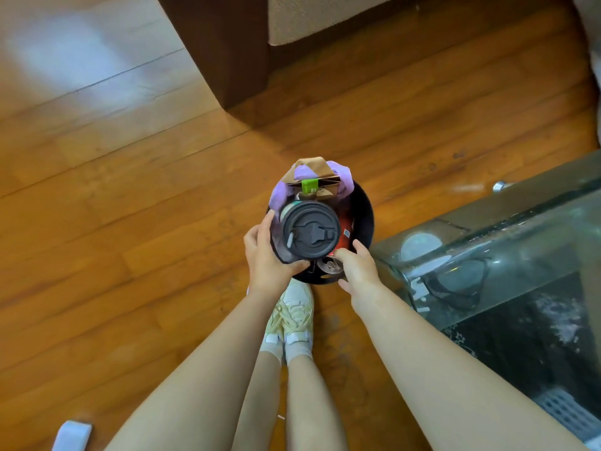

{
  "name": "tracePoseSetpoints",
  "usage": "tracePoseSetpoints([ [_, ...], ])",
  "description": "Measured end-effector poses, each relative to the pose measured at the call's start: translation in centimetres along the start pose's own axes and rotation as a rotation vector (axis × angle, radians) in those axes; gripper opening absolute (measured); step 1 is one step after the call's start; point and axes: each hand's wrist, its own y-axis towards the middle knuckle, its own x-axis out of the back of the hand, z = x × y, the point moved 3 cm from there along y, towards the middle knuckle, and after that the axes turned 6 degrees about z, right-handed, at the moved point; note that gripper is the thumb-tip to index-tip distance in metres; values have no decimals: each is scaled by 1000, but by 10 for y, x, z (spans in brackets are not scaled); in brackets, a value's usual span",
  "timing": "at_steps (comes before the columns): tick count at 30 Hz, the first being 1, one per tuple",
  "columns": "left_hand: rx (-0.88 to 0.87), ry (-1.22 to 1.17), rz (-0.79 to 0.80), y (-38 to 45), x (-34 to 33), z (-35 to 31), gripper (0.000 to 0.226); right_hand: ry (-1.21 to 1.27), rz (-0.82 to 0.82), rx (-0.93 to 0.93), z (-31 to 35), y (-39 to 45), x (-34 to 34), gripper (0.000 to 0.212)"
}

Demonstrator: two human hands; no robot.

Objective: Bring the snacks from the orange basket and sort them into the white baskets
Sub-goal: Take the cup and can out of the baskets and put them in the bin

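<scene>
I hold a round basket (pixel 364 219), dark inside, above the wooden floor in front of me. My left hand (pixel 263 255) grips its left near rim, thumb curled over the edge. My right hand (pixel 357 265) grips the near right rim. Inside stands a tumbler with a black lid (pixel 309 234). Beyond it lie purple packets (pixel 343 180) and a brown and orange packet (pixel 312 169) with a green tag. A red packet (pixel 346 234) shows to the right of the tumbler, and a can top (pixel 330 265) sits at the near edge. The basket's outer colour is hidden.
A glass-topped table (pixel 487 255) stands close on the right, its corner near my right hand. Dark brown furniture (pixel 227 60) rises at the top centre. My shoes (pixel 292 314) are below the basket. A pale object (pixel 71 436) lies on the floor at bottom left.
</scene>
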Motion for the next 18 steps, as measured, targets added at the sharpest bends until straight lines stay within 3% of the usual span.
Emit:
tracePoseSetpoints([
  [3, 289, -61, 54, -24, 14, 1, 102, -48, 77, -30, -1, -32, 7, 59],
  [8, 619, -267, 169, -99, 59, -24, 54, -140, 251, -111, -3, -113, 26, 38],
  [18, 537, -485, -37, -281, 163, -130, 30, -426, 258, 43, 6, -284, 86, 17],
])
